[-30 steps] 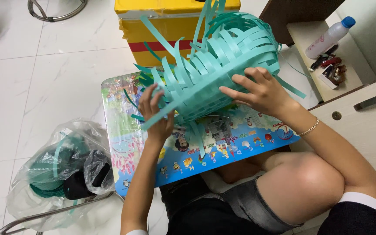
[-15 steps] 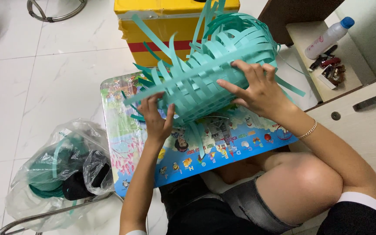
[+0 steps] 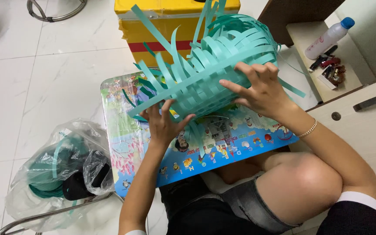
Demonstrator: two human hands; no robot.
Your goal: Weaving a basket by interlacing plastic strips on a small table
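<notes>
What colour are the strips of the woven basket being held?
Teal green, all one shade; the woven basket shows best in the head view.

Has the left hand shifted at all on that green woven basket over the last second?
Yes. The left hand has slid down and toward the person along the basket, judged against the colourful picture table, and now grips its lower edge.
</notes>
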